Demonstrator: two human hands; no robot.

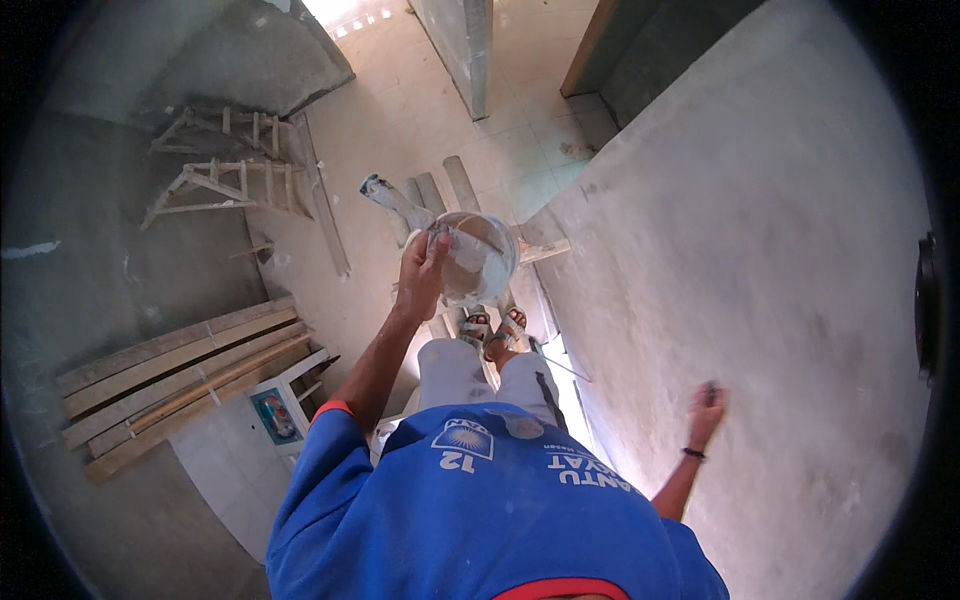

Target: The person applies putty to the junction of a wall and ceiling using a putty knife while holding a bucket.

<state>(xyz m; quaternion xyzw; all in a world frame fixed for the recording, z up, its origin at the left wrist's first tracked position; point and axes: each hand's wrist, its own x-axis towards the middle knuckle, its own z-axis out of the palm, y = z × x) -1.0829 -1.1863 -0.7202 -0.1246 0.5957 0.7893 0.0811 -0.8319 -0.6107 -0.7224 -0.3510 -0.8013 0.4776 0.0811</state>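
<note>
My left hand is closed on the near left rim of a round, plaster-smeared bucket, held out in front of my legs. Pale residue coats the bucket's inside. Beside that hand, a thick whitish stick-like piece with a dark end juts up and left; how it meets the bucket is hidden. On the right, my right hand is at the grey plastered wall, its fingers curled round a small dark thing. Blur hides what kind of thing that is.
My sandalled feet stand on wooden planks above the tiled floor. Wooden trestles stand at the far left. Stacked boards lie at left, near a white cabinet-like piece. A doorway and partition are ahead.
</note>
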